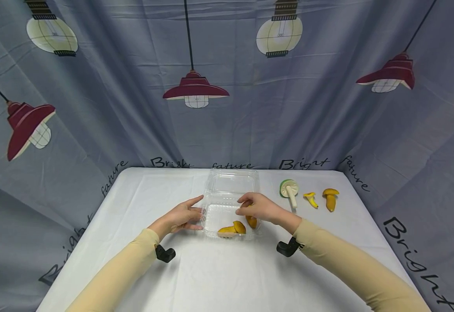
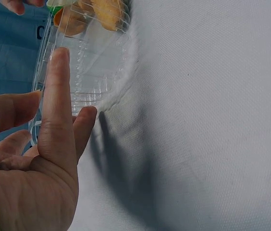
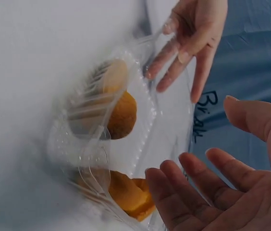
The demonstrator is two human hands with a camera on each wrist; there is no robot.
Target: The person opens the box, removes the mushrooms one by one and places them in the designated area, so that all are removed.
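Note:
A clear plastic clamshell box (image 1: 216,216) lies on the white table with its lid (image 1: 232,182) folded back. Two orange-brown toy mushrooms are inside: one (image 1: 239,227) along the front side, another (image 1: 252,222) at the right end, partly covered by my right hand (image 1: 261,208) in the head view. That hand is over the box's right end, fingers extended and apart from the thumb; in the right wrist view its fingertips overlap the edge of the right-end mushroom (image 3: 128,195). My left hand (image 1: 183,215) is at the box's left wall, fingers spread and fingertips right at the plastic.
Right of the box lie a green-capped toy mushroom (image 1: 289,190), a small yellow mushroom (image 1: 311,199) and a brown mushroom (image 1: 330,199). A grey curtain (image 1: 227,130) with printed lamps hangs behind the table (image 1: 227,277).

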